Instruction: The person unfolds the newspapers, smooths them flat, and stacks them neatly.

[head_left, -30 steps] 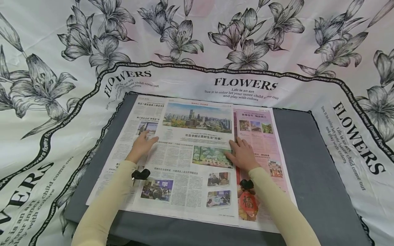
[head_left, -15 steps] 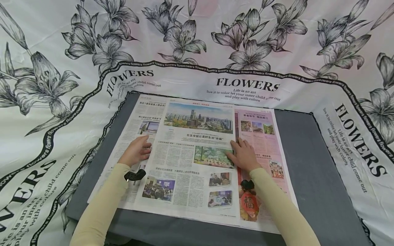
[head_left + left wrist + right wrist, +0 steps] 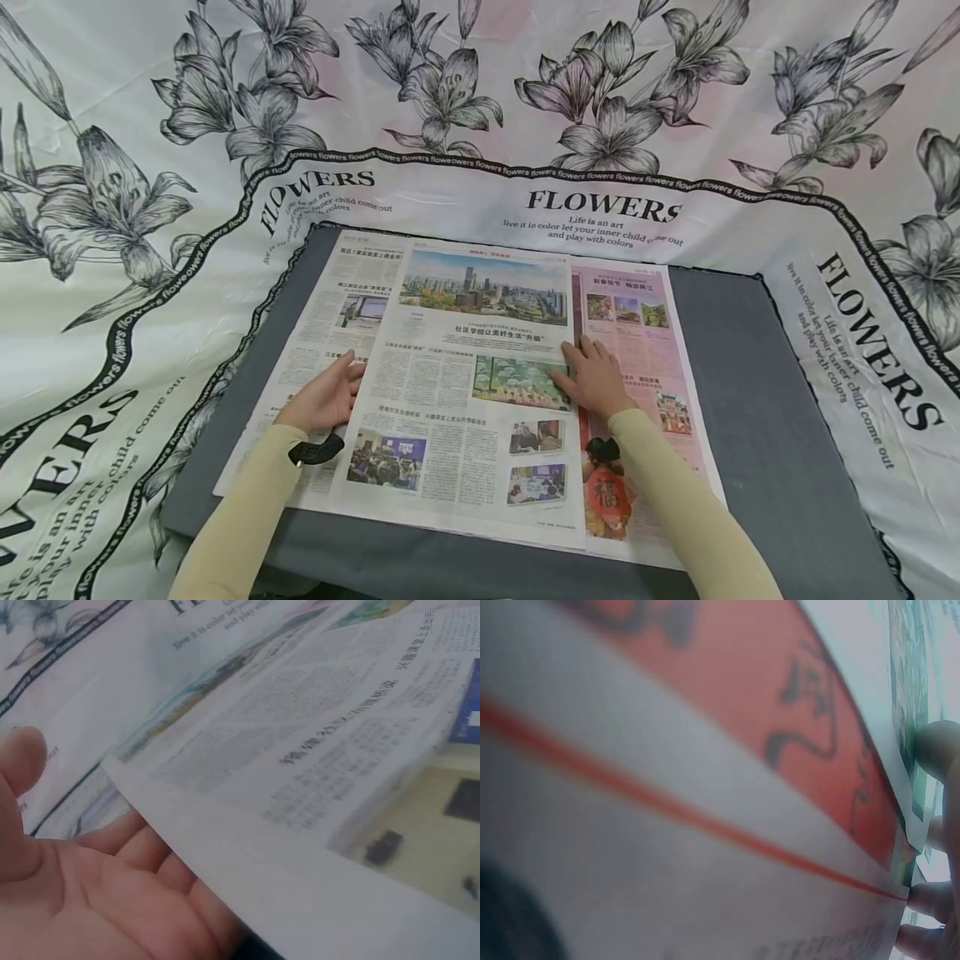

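A folded newspaper sheet, with a city photo at its top, lies over wider newspaper pages. My left hand is at the sheet's left edge, palm turned up. In the left wrist view, the left hand's fingers pass under that edge and their tips are hidden; the thumb stands apart from the paper. My right hand rests on the sheet's right edge, fingers spread across it and the pink page. The right wrist view catches only parts of the right fingers against the paper.
Beneath the papers is a table with a dark grey cover. A white cloth printed with flowers hangs around its back and sides. Another newspaper page shows at the left of the upper sheet.
My left hand has come off the upper sheet, moved left and nearer to me, and turned palm up with its fingers under the edge. My right hand stays in place.
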Action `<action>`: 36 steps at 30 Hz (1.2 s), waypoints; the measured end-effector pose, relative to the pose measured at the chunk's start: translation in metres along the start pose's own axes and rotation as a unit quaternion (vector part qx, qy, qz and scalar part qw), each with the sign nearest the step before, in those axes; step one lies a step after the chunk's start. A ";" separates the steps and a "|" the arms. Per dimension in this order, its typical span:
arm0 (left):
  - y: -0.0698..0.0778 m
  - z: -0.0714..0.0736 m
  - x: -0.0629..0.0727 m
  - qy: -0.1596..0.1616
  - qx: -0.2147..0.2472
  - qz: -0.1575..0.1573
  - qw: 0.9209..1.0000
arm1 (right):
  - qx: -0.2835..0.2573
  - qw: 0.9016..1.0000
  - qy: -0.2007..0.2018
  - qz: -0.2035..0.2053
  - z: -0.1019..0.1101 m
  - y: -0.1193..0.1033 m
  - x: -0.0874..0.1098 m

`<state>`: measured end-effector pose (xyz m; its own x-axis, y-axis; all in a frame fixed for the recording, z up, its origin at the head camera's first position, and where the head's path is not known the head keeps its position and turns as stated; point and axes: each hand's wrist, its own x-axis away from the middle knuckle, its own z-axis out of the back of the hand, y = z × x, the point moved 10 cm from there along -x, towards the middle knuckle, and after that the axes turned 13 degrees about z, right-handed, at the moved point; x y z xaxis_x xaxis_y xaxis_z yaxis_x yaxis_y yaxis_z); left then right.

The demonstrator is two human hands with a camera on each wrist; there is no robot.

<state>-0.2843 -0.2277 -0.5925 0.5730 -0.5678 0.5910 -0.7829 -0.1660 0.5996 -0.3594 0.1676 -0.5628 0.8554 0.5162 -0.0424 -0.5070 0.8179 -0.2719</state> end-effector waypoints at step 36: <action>-0.005 0.002 0.002 -0.028 0.043 -0.040 0.998 | -0.053 0.956 -0.059 0.284 -0.073 -0.322 -0.055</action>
<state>-0.2801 -0.2294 -0.5950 0.6211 -0.5946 0.5106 -0.7550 -0.2790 0.5934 -0.2358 -0.1430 -0.5425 0.4243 0.8994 -0.1049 -0.8671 0.3702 -0.3332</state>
